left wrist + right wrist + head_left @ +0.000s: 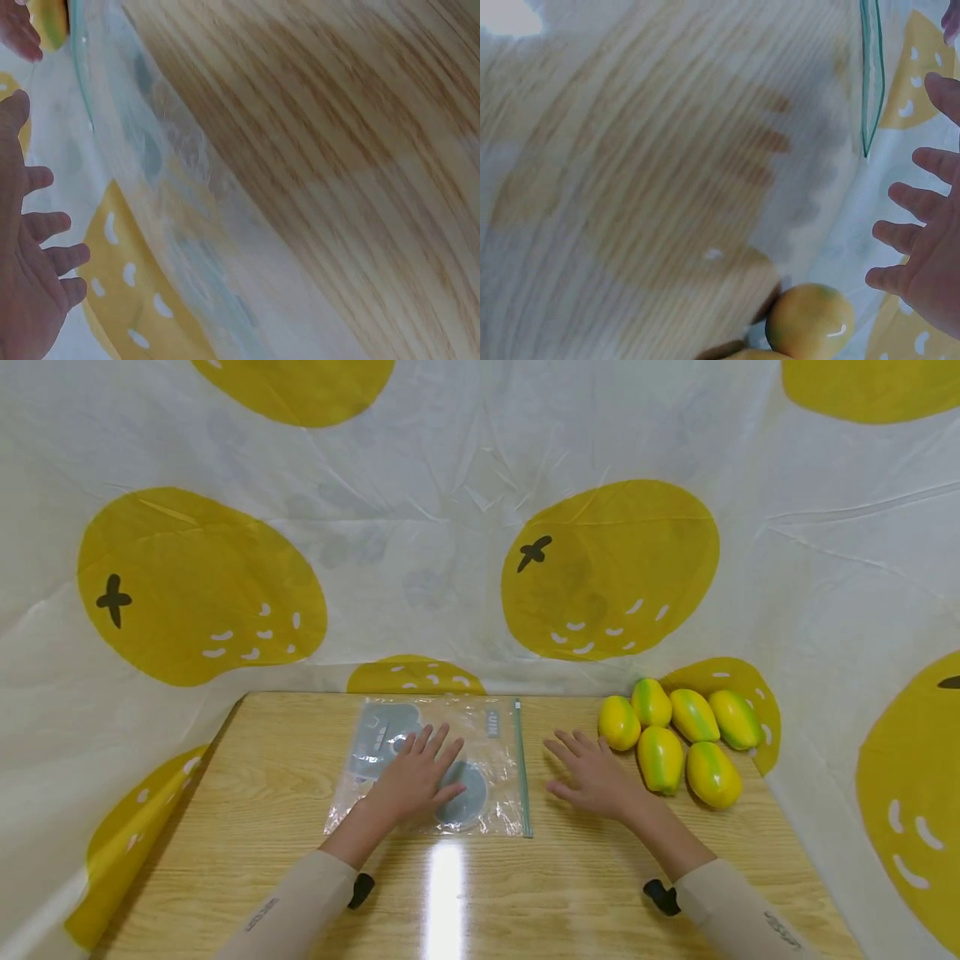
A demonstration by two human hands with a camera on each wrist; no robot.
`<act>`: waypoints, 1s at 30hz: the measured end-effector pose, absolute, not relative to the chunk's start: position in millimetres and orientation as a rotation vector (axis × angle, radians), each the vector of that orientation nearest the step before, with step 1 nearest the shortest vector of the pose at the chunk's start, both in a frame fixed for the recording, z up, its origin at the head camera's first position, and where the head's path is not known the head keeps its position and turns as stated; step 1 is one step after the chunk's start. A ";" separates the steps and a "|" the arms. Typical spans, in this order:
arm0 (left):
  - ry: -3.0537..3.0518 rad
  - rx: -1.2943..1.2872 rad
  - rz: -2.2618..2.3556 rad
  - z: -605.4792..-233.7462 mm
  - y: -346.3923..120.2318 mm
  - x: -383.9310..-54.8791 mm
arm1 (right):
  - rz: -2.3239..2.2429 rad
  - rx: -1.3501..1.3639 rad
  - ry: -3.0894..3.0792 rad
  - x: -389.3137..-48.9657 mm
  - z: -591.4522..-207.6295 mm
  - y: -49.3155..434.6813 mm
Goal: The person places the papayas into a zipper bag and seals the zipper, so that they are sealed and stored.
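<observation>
A clear plastic zip bag [491, 785] with grey-blue printed shapes and a green zip edge lies flat on the table. My left hand [417, 778] hovers over the bag with its fingers spread; the left wrist view shows the palm [34, 300] apart from the bag. To the right of the zip edge, my right hand [596, 777] is held above the wood, fingers spread and holding nothing. Several yellow-green mangoes [661, 760] are grouped just right of that hand. One mango [810, 321] shows below the right hand's fingers in the right wrist view.
The wooden table [285, 760] has its back edge against a white cloth [420, 577] printed with large yellow fruit. This cloth also hangs along both sides. A bright light reflection lies on the front of the table.
</observation>
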State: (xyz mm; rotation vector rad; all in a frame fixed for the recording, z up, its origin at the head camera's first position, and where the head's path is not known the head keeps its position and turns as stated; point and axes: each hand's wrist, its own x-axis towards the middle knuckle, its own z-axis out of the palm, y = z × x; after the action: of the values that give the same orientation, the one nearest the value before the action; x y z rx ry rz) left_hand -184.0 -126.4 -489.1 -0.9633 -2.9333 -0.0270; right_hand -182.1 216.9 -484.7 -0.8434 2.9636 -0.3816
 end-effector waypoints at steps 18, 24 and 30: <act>-2.939 -1.061 -0.098 -505.4 -102.3 -184.4 | -0.449 -0.893 2.884 -177.7 -499.4 203.4; -2.934 -1.100 -0.055 -508.8 -94.2 -181.9 | -0.466 -0.910 2.878 -175.6 -500.3 199.6; -2.968 -1.133 -0.071 -511.6 -87.4 -178.5 | -0.469 -0.933 2.870 -173.4 -502.8 198.5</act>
State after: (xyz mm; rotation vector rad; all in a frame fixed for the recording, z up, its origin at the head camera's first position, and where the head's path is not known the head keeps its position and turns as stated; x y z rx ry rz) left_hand -178.5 -87.4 -511.6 -1.1326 -2.9681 -0.0712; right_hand -173.4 198.5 -502.8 -0.9332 2.8695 -0.4686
